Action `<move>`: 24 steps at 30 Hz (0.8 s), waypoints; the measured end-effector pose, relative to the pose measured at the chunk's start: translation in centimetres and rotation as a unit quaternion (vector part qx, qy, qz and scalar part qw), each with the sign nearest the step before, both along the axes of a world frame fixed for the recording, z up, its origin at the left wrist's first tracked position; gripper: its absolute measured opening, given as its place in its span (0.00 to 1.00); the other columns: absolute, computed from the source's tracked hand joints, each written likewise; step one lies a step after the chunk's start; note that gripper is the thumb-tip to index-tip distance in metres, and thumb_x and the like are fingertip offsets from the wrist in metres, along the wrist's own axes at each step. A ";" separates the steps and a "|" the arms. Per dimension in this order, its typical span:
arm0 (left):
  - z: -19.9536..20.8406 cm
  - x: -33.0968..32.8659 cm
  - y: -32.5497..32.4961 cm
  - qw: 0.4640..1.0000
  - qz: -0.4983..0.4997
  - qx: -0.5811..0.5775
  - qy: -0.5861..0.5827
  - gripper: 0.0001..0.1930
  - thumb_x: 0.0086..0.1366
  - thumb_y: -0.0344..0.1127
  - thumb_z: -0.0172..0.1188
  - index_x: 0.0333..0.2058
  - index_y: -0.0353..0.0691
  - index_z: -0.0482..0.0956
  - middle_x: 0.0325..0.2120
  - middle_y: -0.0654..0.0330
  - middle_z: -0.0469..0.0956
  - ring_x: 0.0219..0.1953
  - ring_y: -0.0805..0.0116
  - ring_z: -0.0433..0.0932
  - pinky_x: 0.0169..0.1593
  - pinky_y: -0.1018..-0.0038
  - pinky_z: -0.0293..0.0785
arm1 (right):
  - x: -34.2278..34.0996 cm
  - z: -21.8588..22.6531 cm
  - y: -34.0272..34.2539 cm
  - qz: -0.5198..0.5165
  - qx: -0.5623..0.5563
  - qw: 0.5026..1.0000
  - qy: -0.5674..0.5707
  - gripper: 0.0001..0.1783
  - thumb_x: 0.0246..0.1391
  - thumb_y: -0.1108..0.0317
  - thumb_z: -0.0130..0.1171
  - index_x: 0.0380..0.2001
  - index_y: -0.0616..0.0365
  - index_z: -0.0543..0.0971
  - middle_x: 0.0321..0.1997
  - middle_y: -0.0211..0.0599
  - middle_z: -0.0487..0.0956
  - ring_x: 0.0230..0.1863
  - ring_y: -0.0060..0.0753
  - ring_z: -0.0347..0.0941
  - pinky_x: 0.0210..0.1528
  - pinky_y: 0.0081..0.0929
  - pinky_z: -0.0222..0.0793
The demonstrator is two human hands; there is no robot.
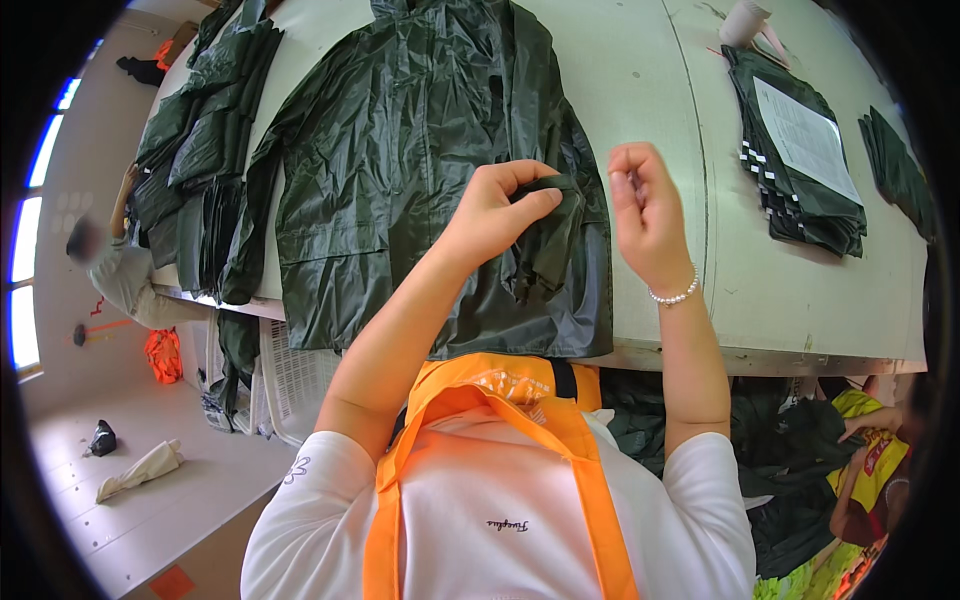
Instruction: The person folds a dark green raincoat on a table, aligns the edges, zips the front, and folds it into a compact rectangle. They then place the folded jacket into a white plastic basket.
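A dark green, shiny rain jacket [440, 150] lies spread front up on the pale table, its hem toward me. My left hand [505, 210] pinches a sleeve end of the jacket between thumb and fingers. That sleeve is folded down over the right side of the jacket front. To the right of the jacket, my right hand [648, 215] is raised with its fingers curled against the thumb. Whatever it may hold is hidden inside the fingers.
Stacks of folded dark green garments [215, 110] line the table's left side. At right lies another pile [800, 160] under a paper sheet [808, 130], near a white cone [745, 22]. A white plastic crate [297, 375] stands below the table edge. Other people are at far left and lower right.
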State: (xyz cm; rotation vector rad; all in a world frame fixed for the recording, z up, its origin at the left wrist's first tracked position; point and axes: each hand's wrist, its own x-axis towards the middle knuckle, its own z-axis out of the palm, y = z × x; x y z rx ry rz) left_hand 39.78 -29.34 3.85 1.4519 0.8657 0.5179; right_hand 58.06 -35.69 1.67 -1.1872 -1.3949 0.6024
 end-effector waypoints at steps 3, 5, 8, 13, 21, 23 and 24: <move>-0.1 0.0 0.0 0.998 0.023 -0.041 -0.037 0.11 0.59 0.29 0.56 0.40 0.30 0.76 0.32 0.65 0.78 0.34 0.81 0.74 0.40 0.83 0.69 | 0.0 0.5 -0.8 -0.004 -0.044 0.997 0.071 0.06 0.59 0.71 0.51 0.38 0.60 0.69 0.32 0.30 0.69 0.28 0.19 0.63 0.33 0.16 0.63; 0.3 0.2 0.0 0.996 0.030 -0.055 -0.068 0.11 0.59 0.29 0.56 0.40 0.30 0.76 0.32 0.64 0.78 0.34 0.81 0.74 0.41 0.83 0.70 | -0.1 0.0 -1.5 0.030 -0.051 0.990 0.127 0.07 0.59 0.70 0.51 0.39 0.60 0.70 0.32 0.31 0.70 0.29 0.19 0.64 0.34 0.17 0.64; 0.5 0.3 0.0 0.995 0.024 -0.061 -0.073 0.11 0.59 0.29 0.56 0.40 0.29 0.76 0.32 0.64 0.78 0.34 0.81 0.74 0.40 0.82 0.70 | -0.3 -0.2 -2.0 0.043 -0.093 0.994 0.032 0.09 0.59 0.67 0.53 0.38 0.61 0.70 0.32 0.32 0.71 0.30 0.21 0.66 0.35 0.19 0.65; 1.1 0.5 -0.2 0.999 0.013 -0.046 -0.023 0.11 0.59 0.29 0.56 0.39 0.30 0.77 0.31 0.64 0.78 0.34 0.80 0.74 0.40 0.83 0.70 | -0.1 0.2 -1.6 0.031 -0.084 0.996 0.004 0.10 0.57 0.66 0.56 0.36 0.61 0.71 0.33 0.34 0.72 0.32 0.26 0.70 0.36 0.20 0.67; 1.1 0.4 0.0 0.999 0.011 -0.048 -0.024 0.11 0.59 0.30 0.56 0.38 0.30 0.77 0.31 0.64 0.78 0.33 0.80 0.74 0.40 0.83 0.70 | 0.2 1.2 -1.4 0.020 -0.061 0.997 -0.047 0.09 0.55 0.68 0.58 0.35 0.60 0.71 0.32 0.33 0.71 0.31 0.25 0.71 0.35 0.19 0.68; 1.2 0.5 0.0 0.998 0.016 -0.050 -0.033 0.11 0.59 0.30 0.56 0.38 0.30 0.77 0.31 0.64 0.78 0.33 0.80 0.74 0.40 0.83 0.70 | 0.4 1.3 -1.5 0.016 -0.055 0.997 -0.050 0.08 0.55 0.69 0.58 0.35 0.60 0.71 0.32 0.33 0.71 0.31 0.25 0.72 0.35 0.19 0.68; 1.1 0.5 0.0 0.998 0.018 -0.047 -0.030 0.11 0.59 0.30 0.56 0.38 0.30 0.77 0.31 0.64 0.78 0.33 0.80 0.74 0.39 0.83 0.70 | 0.5 1.2 -1.5 0.019 -0.054 0.997 -0.048 0.08 0.54 0.70 0.58 0.35 0.60 0.71 0.32 0.33 0.71 0.31 0.25 0.72 0.35 0.18 0.68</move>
